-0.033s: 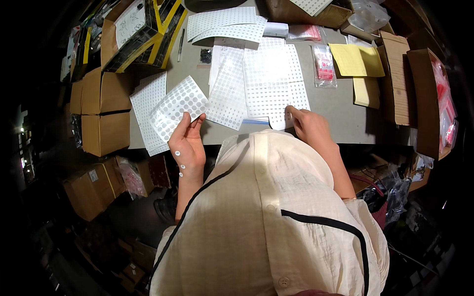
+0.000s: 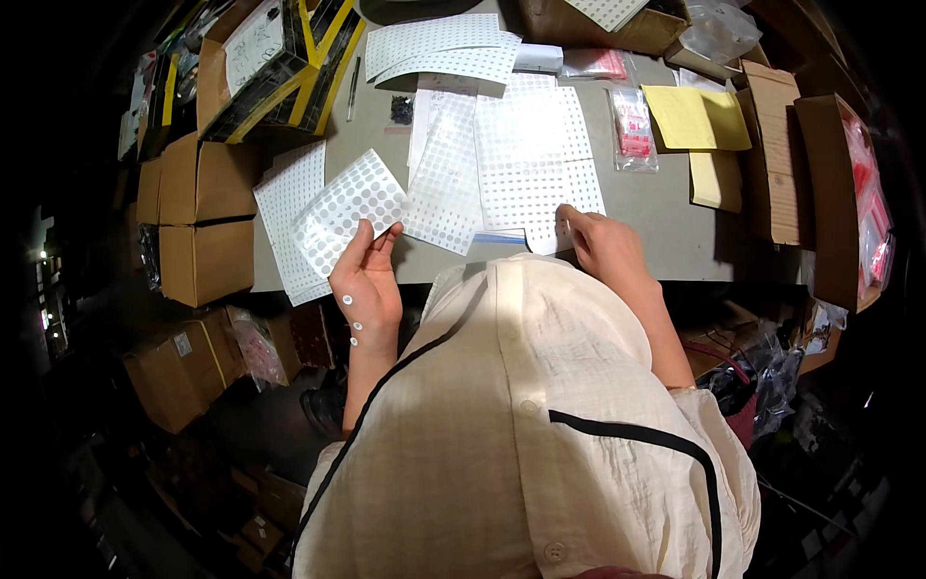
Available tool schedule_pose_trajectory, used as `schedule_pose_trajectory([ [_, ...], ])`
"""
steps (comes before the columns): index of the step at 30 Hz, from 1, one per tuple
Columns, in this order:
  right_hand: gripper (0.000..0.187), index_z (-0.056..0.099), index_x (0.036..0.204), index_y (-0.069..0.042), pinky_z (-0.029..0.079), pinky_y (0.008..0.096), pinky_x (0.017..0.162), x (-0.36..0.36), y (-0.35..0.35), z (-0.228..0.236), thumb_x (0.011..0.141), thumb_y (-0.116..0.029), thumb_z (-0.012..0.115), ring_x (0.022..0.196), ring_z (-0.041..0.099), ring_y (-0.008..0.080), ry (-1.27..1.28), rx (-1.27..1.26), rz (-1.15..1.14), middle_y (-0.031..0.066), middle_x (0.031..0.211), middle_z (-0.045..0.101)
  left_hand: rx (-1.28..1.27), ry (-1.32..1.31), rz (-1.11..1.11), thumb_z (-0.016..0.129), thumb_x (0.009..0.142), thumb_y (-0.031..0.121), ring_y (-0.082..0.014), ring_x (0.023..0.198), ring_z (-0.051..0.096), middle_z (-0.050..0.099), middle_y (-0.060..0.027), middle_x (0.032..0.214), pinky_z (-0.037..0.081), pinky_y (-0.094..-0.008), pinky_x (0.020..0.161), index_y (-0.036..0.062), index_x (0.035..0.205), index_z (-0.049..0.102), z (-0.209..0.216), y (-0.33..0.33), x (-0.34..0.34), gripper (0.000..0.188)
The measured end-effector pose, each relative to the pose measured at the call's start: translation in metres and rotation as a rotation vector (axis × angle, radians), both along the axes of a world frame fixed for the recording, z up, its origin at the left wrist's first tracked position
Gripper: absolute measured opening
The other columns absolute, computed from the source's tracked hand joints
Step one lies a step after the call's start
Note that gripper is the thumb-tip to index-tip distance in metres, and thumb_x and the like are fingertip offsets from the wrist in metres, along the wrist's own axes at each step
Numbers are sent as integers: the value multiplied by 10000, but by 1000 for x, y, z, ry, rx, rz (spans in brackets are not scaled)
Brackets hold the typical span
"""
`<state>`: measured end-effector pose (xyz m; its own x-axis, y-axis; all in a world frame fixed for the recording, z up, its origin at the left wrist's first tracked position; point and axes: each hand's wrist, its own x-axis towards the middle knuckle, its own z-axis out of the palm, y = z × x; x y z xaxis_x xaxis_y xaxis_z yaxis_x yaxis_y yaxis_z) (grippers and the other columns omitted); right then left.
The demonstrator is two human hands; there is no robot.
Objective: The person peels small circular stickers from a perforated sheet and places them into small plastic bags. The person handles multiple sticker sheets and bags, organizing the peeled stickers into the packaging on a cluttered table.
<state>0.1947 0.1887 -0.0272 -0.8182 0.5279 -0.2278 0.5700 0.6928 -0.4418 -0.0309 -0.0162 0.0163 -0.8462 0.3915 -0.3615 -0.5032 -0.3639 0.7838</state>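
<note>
My left hand (image 2: 368, 282) pinches the lower right edge of a white sheet of round grey dots (image 2: 352, 207) between thumb and fingers, tilted over the table's left side. Three small round white stickers (image 2: 354, 326) cling to the thumb side of that hand and wrist. Beneath the held sheet lies another white sheet with small printed marks (image 2: 282, 217). My right hand (image 2: 608, 249) is curled at the table's near edge. Its index fingertip touches the lower part of a white sheet of small marks (image 2: 585, 183); whatever its fingers may pinch is hidden.
Another dotted sheet (image 2: 444, 183) lies mid-table, with more sheets (image 2: 439, 48) at the back. Small bags with red print (image 2: 635, 130) and yellow paper (image 2: 699, 118) lie right. Cardboard boxes (image 2: 207, 261) stand left; an open carton (image 2: 830, 193) stands right. A pen (image 2: 354, 89) lies back left.
</note>
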Motion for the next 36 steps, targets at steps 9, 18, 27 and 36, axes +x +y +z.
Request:
schedule_pose_trajectory([
  [9,337,594,1230,-141,501,474,609,-8,4,-1,897,-104,563,747,668,350,-13,11,-9,134,833,695,-19,-17,-31,559,962,37,-228,972,643,649,-111,1061,541,-425,920,-42,1152,593,0,3,1,208],
  [18,357,589,1255,-112,505,481,620,-16,10,-4,899,-108,565,748,670,354,8,30,3,152,838,697,-41,-24,-42,560,969,45,-209,955,639,643,-102,1040,544,-413,919,-44,1141,593,0,6,6,197],
  [27,378,575,1261,-97,505,489,626,-19,12,-8,884,-96,570,749,666,363,35,48,2,161,835,693,-44,-19,-70,552,974,43,-194,965,637,644,-96,1061,548,-401,910,-35,1153,597,-1,6,10,200],
  [36,424,561,1296,-90,507,486,640,-26,19,-6,873,-91,574,745,665,371,50,73,-6,165,822,690,-62,-46,-96,560,973,47,-194,970,638,650,-100,1080,550,-395,908,-29,1166,598,-1,8,12,211],
])
